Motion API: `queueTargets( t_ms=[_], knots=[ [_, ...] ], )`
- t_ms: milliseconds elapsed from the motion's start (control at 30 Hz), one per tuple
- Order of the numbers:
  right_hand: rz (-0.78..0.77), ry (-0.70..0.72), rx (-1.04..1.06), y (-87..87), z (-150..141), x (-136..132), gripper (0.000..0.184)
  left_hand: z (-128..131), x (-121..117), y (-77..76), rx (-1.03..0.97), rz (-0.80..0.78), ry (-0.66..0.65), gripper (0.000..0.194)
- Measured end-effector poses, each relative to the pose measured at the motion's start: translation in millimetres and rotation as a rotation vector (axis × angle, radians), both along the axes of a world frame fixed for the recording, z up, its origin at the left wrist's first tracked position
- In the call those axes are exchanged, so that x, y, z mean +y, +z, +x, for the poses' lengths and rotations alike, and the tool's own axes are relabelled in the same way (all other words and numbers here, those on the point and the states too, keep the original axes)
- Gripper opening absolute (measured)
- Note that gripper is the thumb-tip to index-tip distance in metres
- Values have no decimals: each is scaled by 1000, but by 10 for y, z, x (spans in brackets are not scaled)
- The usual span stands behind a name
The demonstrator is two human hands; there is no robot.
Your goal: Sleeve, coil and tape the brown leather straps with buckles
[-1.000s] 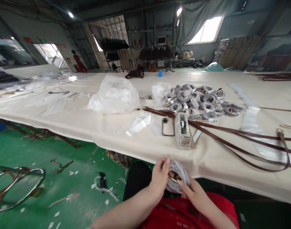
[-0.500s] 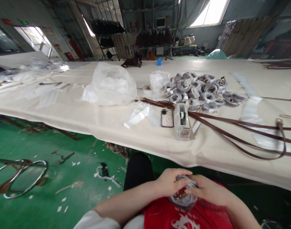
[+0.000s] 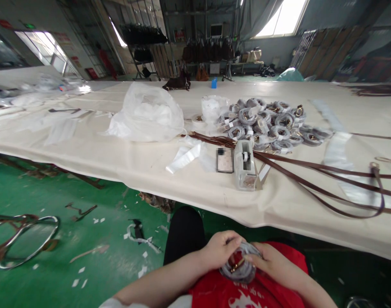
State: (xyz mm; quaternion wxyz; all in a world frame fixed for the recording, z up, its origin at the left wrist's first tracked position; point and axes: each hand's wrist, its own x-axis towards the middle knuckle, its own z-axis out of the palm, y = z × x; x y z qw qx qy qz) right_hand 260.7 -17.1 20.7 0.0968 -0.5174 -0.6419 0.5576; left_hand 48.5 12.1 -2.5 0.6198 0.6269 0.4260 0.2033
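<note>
Above my lap, against the red apron, is a coiled strap point(image 3: 243, 273) in grey-looking plastic wrap with gold-coloured metal hardware at its middle. My left hand point(image 3: 221, 249) grips the coil's left side, fingers bent over the top edge. On the opposite side my right hand point(image 3: 270, 260) holds it, the thumb laid across toward the centre. Both hands are closed on this one coil, below the table's front edge. Several similar wrapped coils point(image 3: 280, 131) lie heaped on the table beyond. Brown straps point(image 3: 298, 175) stretch across the tabletop to the right.
A tape dispenser point(image 3: 245, 169) stands near the table's front edge, beside a blurred rectangular item point(image 3: 225, 160). A big translucent plastic bag point(image 3: 148, 113) sits to the left. Plastic strips point(image 3: 185, 157) lie on the cream table cover point(image 3: 118, 158). A metal-ringed stool point(image 3: 35, 252) is at lower left.
The coil and both hands have shifted slightly left. My left fingers have drawn back from across the coil, and more of its centre and hardware shows.
</note>
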Motion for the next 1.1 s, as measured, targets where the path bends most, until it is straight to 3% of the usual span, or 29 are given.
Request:
queueTargets(
  t_ms=[67, 200, 433, 667, 933, 1100],
  knots=[
    [4, 8, 14, 9, -23, 13, 40, -27, 69, 112, 35, 116, -61, 42],
    [53, 4, -18, 75, -60, 36, 35, -23, 146, 227, 115, 182, -156, 31],
    [130, -60, -203, 234, -275, -41, 14, -13, 26, 177, 126, 230, -86, 35],
    [145, -98, -389, 149, -428, -44, 7, -73, 5, 205, 157, 310, -81, 47],
    [213, -162, -524, 105, -536, -76, 20, -68, -10, 134, 98, 252, -60, 42],
    [203, -97, -397, 107, -467, -63, 23, -39, -37, 126, 66, 167, -4, 40]
  ],
)
